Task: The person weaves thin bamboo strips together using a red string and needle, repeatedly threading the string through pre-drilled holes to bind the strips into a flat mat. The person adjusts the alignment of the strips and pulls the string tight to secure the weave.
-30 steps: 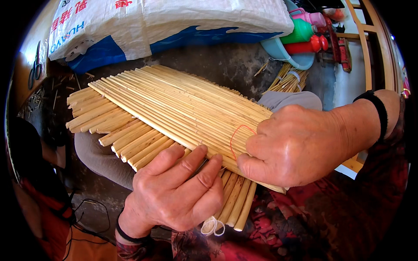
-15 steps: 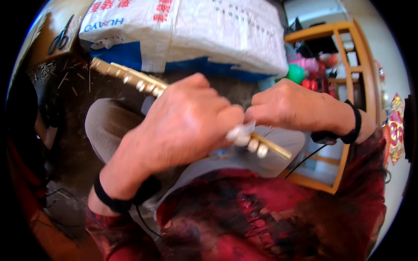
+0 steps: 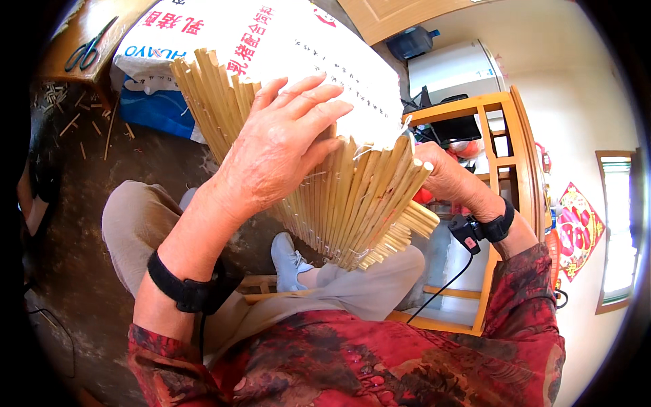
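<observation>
A mat of many pale yellow plant stalks (image 3: pixel 352 197), stitched with white thread (image 3: pixel 366 148), stands tilted above my lap, its cut ends facing up and out. My left hand (image 3: pixel 274 139) lies across its upper edge, fingers stretched out and slightly apart, the palm against the stalks. At the mat's right edge is my right hand (image 3: pixel 441 173), its fingers curled around behind the stalks and mostly hidden by them.
A large white and blue woven sack (image 3: pixel 319 47) lies just beyond the mat. Black scissors (image 3: pixel 89 51) rest on a wooden table (image 3: pixel 51 66) at far left, with stalk offcuts (image 3: pixel 54 95) on the floor below. A wooden frame (image 3: pixel 505 105) stands right.
The mat, seen nearly edge-on before, now has its broad stalk face turned up into view. My left hand has gone from a closed grip to spread fingers on top. My right hand moved lower along the right edge.
</observation>
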Action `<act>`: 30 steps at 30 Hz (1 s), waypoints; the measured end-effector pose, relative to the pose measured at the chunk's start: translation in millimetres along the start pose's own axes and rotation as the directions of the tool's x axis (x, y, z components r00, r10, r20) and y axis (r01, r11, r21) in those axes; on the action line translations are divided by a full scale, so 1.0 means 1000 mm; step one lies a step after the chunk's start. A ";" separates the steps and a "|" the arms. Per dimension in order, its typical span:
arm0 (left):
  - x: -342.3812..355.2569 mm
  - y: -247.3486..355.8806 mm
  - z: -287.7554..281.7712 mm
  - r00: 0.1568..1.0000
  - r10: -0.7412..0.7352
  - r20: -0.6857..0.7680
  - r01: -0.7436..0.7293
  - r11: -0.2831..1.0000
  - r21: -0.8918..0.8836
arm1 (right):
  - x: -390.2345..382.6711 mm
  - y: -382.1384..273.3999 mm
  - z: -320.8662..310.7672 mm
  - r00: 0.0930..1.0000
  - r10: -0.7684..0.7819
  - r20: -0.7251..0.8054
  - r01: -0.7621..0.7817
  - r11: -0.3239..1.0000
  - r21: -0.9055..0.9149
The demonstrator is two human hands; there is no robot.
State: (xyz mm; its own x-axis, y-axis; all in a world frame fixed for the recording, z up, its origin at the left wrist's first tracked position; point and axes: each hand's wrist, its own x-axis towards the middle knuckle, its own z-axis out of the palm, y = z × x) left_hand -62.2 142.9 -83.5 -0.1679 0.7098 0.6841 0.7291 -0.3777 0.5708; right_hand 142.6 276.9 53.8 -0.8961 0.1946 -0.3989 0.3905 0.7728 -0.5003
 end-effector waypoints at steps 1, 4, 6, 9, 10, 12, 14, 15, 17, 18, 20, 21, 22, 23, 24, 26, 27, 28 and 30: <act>0.001 -0.002 0.000 1.000 0.001 -0.007 -0.001 1.000 -0.002 | 0.001 0.001 -0.001 1.000 0.014 -0.013 -0.014 1.000 0.009; 0.002 -0.007 0.002 1.000 0.005 -0.001 -0.005 1.000 -0.024 | 0.001 0.009 -0.003 1.000 0.026 -0.008 -0.026 1.000 0.000; 0.004 -0.008 0.004 1.000 0.009 -0.010 -0.010 0.999 -0.039 | 0.002 0.009 -0.004 1.000 0.006 -0.017 -0.006 1.000 -0.006; 0.004 -0.008 0.003 1.000 0.014 -0.015 -0.015 0.999 -0.046 | 0.003 0.009 -0.004 0.999 -0.016 -0.028 0.016 1.000 -0.010; 0.004 -0.008 0.004 1.000 0.017 -0.017 -0.018 0.999 -0.049 | 0.002 0.010 -0.005 1.000 -0.011 -0.020 0.010 1.000 -0.009; 0.005 -0.008 0.005 1.000 0.017 -0.020 -0.018 0.998 -0.053 | 0.002 0.009 -0.005 1.000 0.002 -0.022 -0.003 1.000 -0.013; 0.006 -0.008 0.004 1.000 0.013 -0.015 -0.014 0.998 -0.053 | 0.002 0.005 -0.005 0.999 0.019 -0.041 -0.020 1.000 -0.023; 0.007 -0.008 0.004 1.000 0.011 -0.006 -0.011 0.998 -0.055 | 0.001 0.005 -0.005 0.999 0.028 -0.036 -0.028 1.000 -0.011; 0.006 -0.008 0.003 1.000 0.008 0.011 -0.007 0.998 -0.065 | 0.001 0.006 -0.005 0.998 0.047 -0.028 -0.047 0.999 0.013; 0.006 -0.008 0.003 1.000 0.008 0.019 -0.006 0.997 -0.071 | 0.001 0.006 -0.006 0.998 0.057 -0.015 -0.057 0.998 0.010; 0.005 -0.008 0.002 1.000 0.006 0.029 -0.004 0.997 -0.074 | 0.002 0.005 -0.007 0.997 0.076 0.012 -0.076 0.997 0.004; 0.005 -0.008 0.001 1.000 0.006 0.028 -0.004 0.997 -0.075 | 0.001 0.004 -0.006 0.997 0.075 0.001 -0.075 0.997 0.011; 0.005 -0.008 0.000 1.000 0.007 0.028 -0.005 0.997 -0.075 | 0.001 0.004 -0.005 0.997 0.074 -0.009 -0.074 0.997 0.019; 0.005 -0.008 0.000 1.000 0.005 0.030 -0.003 0.997 -0.072 | 0.001 0.003 -0.005 0.997 0.073 -0.020 -0.072 0.997 0.027; 0.005 -0.008 0.000 0.999 0.004 0.034 -0.002 0.998 -0.066 | 0.001 0.003 -0.005 0.998 0.062 -0.011 -0.062 0.998 0.013; 0.005 -0.005 -0.002 1.000 0.005 0.024 -0.004 0.999 -0.042 | 0.003 0.002 -0.006 0.999 0.039 0.008 -0.039 0.999 -0.014; 0.006 -0.001 -0.004 1.000 0.010 0.010 -0.009 1.000 -0.023 | 0.004 0.001 -0.006 1.000 0.026 0.012 -0.026 1.000 -0.012; 0.007 0.003 -0.005 1.000 0.014 -0.003 -0.014 1.000 -0.003 | 0.005 0.000 -0.005 1.000 0.012 0.015 -0.012 1.000 -0.010; 0.014 0.011 -0.014 0.994 0.052 0.092 -0.052 0.999 -0.003 | 0.005 -0.003 -0.005 1.000 -0.018 0.010 0.019 0.999 -0.027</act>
State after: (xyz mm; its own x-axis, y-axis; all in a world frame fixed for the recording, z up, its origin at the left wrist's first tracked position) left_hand -65.6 140.5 -61.4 -0.0681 0.7411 0.6679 0.7345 -0.4159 0.5363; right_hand 135.9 278.7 56.9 -0.9008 0.1742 -0.3977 0.3681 0.7922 -0.4868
